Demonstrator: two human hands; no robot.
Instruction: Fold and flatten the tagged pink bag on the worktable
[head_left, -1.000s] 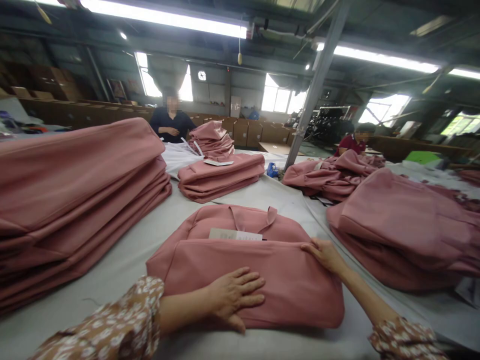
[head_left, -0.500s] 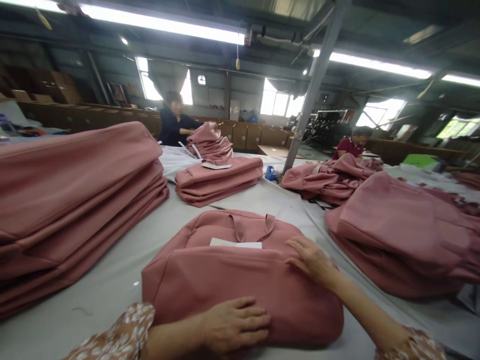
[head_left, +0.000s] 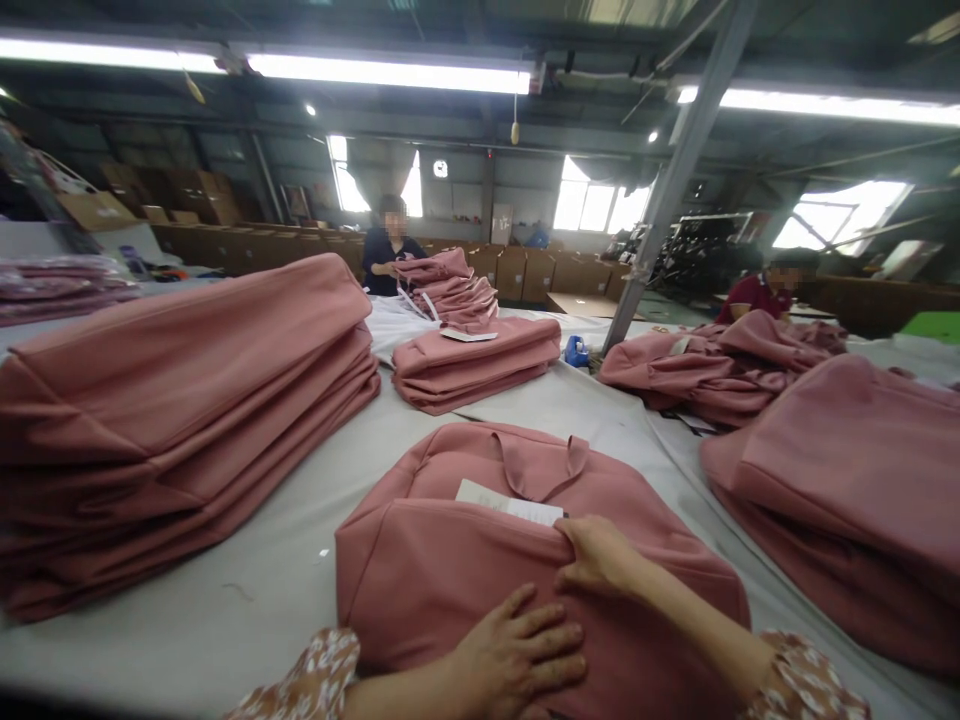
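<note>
Shifting inward along the bag, my right hand [head_left: 600,555] has left the far end of the front panel, where it was a second ago, and come in close to the middle. Its fingertips and thumb are now bent at the panel's top edge, right at the end of the printed card [head_left: 510,502]; whether they pinch the fabric or only rest on it, I cannot tell. My left hand [head_left: 517,650] stays flat, fingers spread, low on the front of the pink bag [head_left: 420,580], which lies before me on the cloth-covered table [head_left: 300,545].

The card pokes out from behind the edge and slants down to the right more than it did, towards my right fingers. Above it the two strap loops [head_left: 576,458] lie on the bag's upper part. To me the change means the work is now at the card, with my left palm there to steady the bag.

The tall stack of pink bags [head_left: 210,360] on my left and the lower stack [head_left: 480,365] beyond look untouched. Across the table, a co-worker in a dark shirt [head_left: 386,245] now has a hand at the crumpled pile [head_left: 454,285].
</note>
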